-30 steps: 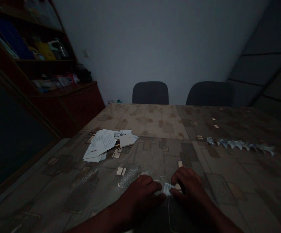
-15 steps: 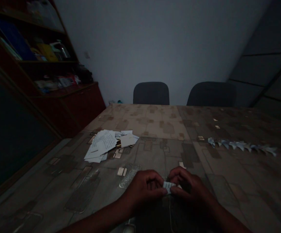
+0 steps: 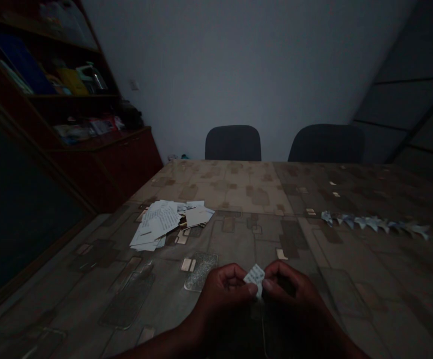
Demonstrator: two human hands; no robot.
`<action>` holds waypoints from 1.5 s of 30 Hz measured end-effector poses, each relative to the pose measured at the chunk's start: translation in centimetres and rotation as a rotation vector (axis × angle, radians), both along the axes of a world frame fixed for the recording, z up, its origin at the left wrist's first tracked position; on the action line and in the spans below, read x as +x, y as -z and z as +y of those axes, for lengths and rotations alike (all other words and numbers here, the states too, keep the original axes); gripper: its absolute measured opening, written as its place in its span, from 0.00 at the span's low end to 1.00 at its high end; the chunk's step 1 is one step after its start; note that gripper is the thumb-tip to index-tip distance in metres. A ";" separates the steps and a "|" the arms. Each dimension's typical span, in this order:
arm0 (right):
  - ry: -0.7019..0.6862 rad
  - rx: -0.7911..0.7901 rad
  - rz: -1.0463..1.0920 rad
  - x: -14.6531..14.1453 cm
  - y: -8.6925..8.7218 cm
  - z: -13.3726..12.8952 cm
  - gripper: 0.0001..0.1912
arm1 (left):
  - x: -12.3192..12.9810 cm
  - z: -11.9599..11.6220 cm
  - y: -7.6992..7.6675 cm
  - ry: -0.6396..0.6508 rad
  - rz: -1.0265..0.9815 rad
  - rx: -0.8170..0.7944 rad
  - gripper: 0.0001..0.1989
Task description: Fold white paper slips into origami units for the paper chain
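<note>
While the small paper piece (image 3: 254,273) is held up over the near part of the patterned table (image 3: 201,182), its weight is shared by both hands: its lower left is pinched under the thumb of the left hand (image 3: 222,286), and its right edge is gripped between the thumb and forefinger of the right hand (image 3: 293,286). Whether the tabletop is touched by it cannot be told. For neat work at this size, the edges should be lined up before any crease is pressed; the paper is best steadied by one hand and shaped by the other, with even thumb pressure rather than a tug, since thin paper is easily torn or skewed. As the light is dim, creases should be checked by feel. The pile of loose sheets (image 3: 160,222) and the row of pointed paper pieces (image 3: 373,223), both well apart from the hands, are best left undisturbed.
</note>
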State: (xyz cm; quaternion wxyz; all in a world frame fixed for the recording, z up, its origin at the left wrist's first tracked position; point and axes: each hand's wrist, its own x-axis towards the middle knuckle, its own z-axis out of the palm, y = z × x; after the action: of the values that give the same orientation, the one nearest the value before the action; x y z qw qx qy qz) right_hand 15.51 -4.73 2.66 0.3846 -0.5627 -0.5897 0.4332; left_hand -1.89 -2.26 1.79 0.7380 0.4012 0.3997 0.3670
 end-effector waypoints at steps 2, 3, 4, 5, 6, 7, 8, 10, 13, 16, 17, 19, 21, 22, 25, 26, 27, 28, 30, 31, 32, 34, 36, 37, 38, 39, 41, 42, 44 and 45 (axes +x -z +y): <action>0.004 -0.009 0.002 -0.1 -0.3 -0.1 0.08 | 0.1 -0.2 -0.1 0.003 -0.011 -0.001 0.20; -0.001 -0.008 0.008 -0.2 -0.3 -0.1 0.09 | 0.1 -0.3 -0.1 0.008 -0.012 0.000 0.20; -0.008 -0.002 0.013 -0.2 -0.4 -0.2 0.10 | 0.1 -0.3 -0.1 0.010 -0.010 -0.002 0.20; -0.015 0.006 0.016 -0.2 -0.4 -0.2 0.10 | 0.1 -0.4 -0.1 0.009 -0.008 -0.006 0.20; -0.022 0.014 0.015 -0.2 -0.4 -0.2 0.11 | 0.2 -0.4 -0.1 0.006 -0.011 -0.012 0.20; -0.026 0.024 0.010 -0.2 -0.3 -0.2 0.11 | 0.2 -0.4 -0.1 0.004 -0.018 -0.020 0.20; -0.031 0.037 0.002 -0.2 -0.2 -0.3 0.11 | 0.2 -0.5 -0.1 0.003 -0.026 -0.029 0.20; -0.035 0.065 -0.022 -0.2 0.0 -0.3 0.11 | 0.2 -0.6 0.0 0.003 -0.049 -0.047 0.20; -0.035 0.100 -0.054 -0.3 0.2 -0.4 0.11 | 0.2 -0.8 0.0 0.013 -0.064 -0.075 0.20; -0.029 0.080 -0.059 -0.5 0.1 -0.4 0.12 | 0.2 -0.8 0.1 0.032 -0.059 -0.094 0.19; -0.025 0.067 -0.054 -0.5 0.0 -0.4 0.12 | 0.1 -0.8 0.1 0.032 -0.057 -0.098 0.19; -0.012 0.053 -0.040 -0.6 0.0 -0.4 0.12 | 0.1 -0.8 0.0 0.032 -0.053 -0.108 0.19; -0.001 0.066 -0.030 -0.6 0.0 -0.4 0.12 | 0.0 -0.8 0.0 0.034 -0.056 -0.113 0.19; 0.002 0.073 -0.029 -0.6 0.0 -0.4 0.12 | 0.0 -0.8 -0.1 0.035 -0.058 -0.113 0.18; 0.016 0.074 -0.026 -0.6 0.0 -0.4 0.12 | 0.1 -0.8 -0.1 0.034 -0.064 -0.097 0.19; 0.021 0.066 -0.026 -0.7 0.0 -0.4 0.12 | 0.1 -0.8 -0.1 0.039 -0.059 -0.088 0.19; 0.023 0.057 -0.028 -0.7 0.0 -0.4 0.12 | 0.1 -0.8 -0.1 0.044 -0.044 -0.075 0.19; 0.025 0.047 -0.031 -0.8 -0.1 -0.4 0.12 | 0.2 -0.8 -0.2 0.050 -0.024 -0.061 0.20; 0.024 0.035 -0.038 -0.9 -0.1 -0.4 0.11 | 0.2 -0.7 -0.2 0.057 0.017 -0.044 0.21; 0.020 0.035 -0.040 -0.9 -0.1 -0.4 0.11 | 0.2 -0.7 -0.2 0.058 0.029 -0.044 0.21; 0.015 0.040 -0.042 -0.9 -0.1 -0.4 0.12 | 0.2 -0.7 -0.2 0.058 0.029 -0.050 0.22; 0.008 0.053 -0.051 -0.8 -0.1 -0.4 0.11 | 0.2 -0.7 -0.1 0.061 0.005 -0.073 0.22; 0.022 0.078 -0.066 -0.7 -0.1 -0.4 0.08 | 0.1 -0.7 -0.1 0.059 -0.013 -0.094 0.22; 0.036 0.097 -0.078 -0.6 -0.1 -0.3 0.07 | 0.1 -0.7 0.0 0.060 -0.016 -0.105 0.22; 0.052 0.125 -0.095 -0.5 -0.1 -0.3 0.07 | 0.0 -0.6 -0.1 0.065 -0.017 -0.115 0.22; 0.059 0.163 -0.117 -0.4 -0.1 -0.3 0.07 | 0.0 -0.6 -0.1 0.071 -0.015 -0.120 0.22; 0.042 0.254 -0.172 -0.2 -0.3 -0.2 0.05 | -0.1 -0.6 -0.2 0.086 -0.012 -0.116 0.21; 0.021 0.299 -0.199 -0.1 -0.4 -0.1 0.04 | -0.1 -0.5 -0.2 0.084 -0.010 -0.103 0.20; -0.035 0.378 -0.238 0.1 -0.6 0.0 0.02 | -0.2 -0.4 -0.3 0.075 0.003 -0.072 0.19; -0.068 0.407 -0.255 0.3 -0.7 0.0 0.02 | -0.3 -0.4 -0.3 0.068 0.019 -0.057 0.19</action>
State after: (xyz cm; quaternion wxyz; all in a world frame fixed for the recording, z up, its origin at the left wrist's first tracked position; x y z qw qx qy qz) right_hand 15.76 -4.71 3.37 0.3978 -0.5037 -0.7272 0.2435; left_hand -2.16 -2.67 2.08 0.7574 0.3968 0.4033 0.3260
